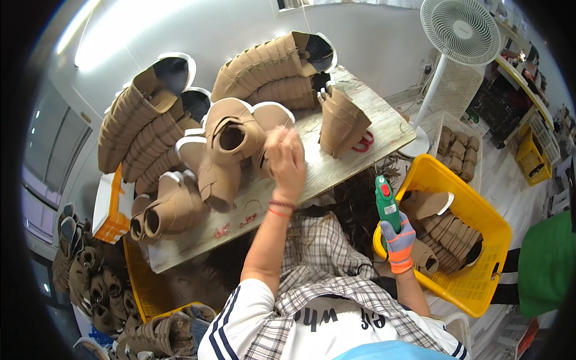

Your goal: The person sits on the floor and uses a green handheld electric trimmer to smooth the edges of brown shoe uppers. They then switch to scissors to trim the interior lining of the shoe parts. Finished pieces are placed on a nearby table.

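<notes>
My bare left hand (pixel 287 161) is closed on a tan shoe upper (pixel 275 117) with a white-edged sole piece, over the worktable; my fingertips are partly hidden. Beside it stands another tan upper (pixel 231 135) with its round opening facing me. In my gloved right hand (pixel 398 243) is a green handheld power tool (pixel 387 204) with a red button and a thin tip pointing up, held off the table's right front side. A nested stack of tan uppers (pixel 343 123) lies nearest to the tool, with red scissor handles (pixel 363 143) next to it.
More nested stacks of uppers (pixel 261 69) cover the worktable's (pixel 324 171) back and left. A yellow basket (pixel 474 210) with uppers stands at my right. Behind the table's right end is a standing fan (pixel 461 30). Piled uppers (pixel 99 282) fill the lower left.
</notes>
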A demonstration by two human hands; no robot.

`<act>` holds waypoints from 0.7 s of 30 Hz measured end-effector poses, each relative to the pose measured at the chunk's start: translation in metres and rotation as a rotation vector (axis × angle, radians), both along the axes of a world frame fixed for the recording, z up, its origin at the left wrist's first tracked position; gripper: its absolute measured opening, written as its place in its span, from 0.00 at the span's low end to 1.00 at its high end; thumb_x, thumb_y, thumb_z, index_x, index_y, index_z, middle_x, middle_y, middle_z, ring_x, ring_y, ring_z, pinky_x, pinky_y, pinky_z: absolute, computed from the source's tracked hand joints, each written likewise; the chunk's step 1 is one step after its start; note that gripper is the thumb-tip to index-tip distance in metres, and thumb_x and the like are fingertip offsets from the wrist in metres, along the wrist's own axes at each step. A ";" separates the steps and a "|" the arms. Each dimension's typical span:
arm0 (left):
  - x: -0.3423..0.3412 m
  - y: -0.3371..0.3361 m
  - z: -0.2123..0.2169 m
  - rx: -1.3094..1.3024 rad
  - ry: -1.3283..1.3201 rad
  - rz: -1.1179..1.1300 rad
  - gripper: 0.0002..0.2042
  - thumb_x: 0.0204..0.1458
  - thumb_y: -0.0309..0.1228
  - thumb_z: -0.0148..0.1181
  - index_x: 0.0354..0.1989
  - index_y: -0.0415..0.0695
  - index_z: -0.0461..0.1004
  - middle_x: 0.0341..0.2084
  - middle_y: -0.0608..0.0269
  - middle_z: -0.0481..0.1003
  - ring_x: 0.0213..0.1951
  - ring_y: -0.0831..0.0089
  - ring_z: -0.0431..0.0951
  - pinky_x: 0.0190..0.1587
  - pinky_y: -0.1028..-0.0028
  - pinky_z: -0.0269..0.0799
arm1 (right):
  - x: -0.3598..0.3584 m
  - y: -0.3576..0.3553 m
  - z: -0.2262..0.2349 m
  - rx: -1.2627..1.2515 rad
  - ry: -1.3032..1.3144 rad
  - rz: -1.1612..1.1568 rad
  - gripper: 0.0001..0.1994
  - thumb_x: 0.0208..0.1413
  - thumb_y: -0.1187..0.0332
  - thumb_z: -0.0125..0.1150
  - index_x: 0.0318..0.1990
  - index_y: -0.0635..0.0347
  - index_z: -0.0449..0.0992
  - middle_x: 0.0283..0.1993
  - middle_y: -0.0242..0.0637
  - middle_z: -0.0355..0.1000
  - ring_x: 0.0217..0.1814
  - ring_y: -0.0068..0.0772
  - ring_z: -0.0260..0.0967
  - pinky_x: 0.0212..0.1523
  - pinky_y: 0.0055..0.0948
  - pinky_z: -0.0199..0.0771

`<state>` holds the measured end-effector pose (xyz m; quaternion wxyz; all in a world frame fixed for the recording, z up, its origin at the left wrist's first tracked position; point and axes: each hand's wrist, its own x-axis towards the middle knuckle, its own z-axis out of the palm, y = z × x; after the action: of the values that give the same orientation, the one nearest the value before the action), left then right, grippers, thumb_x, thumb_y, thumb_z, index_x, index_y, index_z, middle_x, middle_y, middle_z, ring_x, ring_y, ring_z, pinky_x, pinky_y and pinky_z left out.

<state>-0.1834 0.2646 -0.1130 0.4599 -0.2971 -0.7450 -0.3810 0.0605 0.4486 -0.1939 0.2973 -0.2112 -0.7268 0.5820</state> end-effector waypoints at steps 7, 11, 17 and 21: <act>-0.002 0.100 -0.122 1.226 -1.351 -0.722 0.20 0.49 0.34 0.65 0.48 0.42 0.67 0.35 0.71 0.69 0.39 0.79 0.69 0.44 0.74 0.64 | -0.018 0.023 -0.025 -0.135 -0.066 -0.017 0.22 0.47 0.63 0.70 0.45 0.67 0.72 0.35 0.31 0.73 0.33 0.17 0.66 0.36 0.20 0.69; -0.043 0.129 -0.116 0.972 -1.224 -0.756 0.27 0.46 0.37 0.68 0.53 0.40 0.67 0.43 0.68 0.72 0.43 0.78 0.69 0.45 0.76 0.63 | -0.028 0.026 -0.028 -0.147 -0.065 -0.022 0.20 0.48 0.63 0.69 0.45 0.66 0.72 0.30 0.30 0.72 0.30 0.18 0.67 0.33 0.20 0.68; -0.069 0.123 -0.089 0.785 -1.236 -0.943 0.26 0.49 0.34 0.64 0.56 0.39 0.67 0.48 0.64 0.72 0.49 0.74 0.70 0.54 0.73 0.62 | -0.031 0.028 -0.028 -0.215 -0.053 -0.019 0.17 0.49 0.65 0.68 0.43 0.65 0.72 0.27 0.29 0.71 0.26 0.17 0.67 0.28 0.19 0.67; -0.070 0.121 -0.087 0.745 -1.189 -1.014 0.24 0.51 0.29 0.61 0.57 0.38 0.65 0.50 0.63 0.71 0.52 0.71 0.69 0.56 0.70 0.61 | -0.034 0.029 -0.021 -0.237 -0.052 -0.030 0.16 0.50 0.67 0.67 0.42 0.66 0.71 0.26 0.29 0.70 0.25 0.17 0.65 0.27 0.19 0.66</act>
<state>-0.2531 0.3858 -0.2005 -0.1643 -0.1748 -0.4661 -0.8516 0.0260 0.4774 -0.2153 0.2599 -0.2705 -0.6572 0.6537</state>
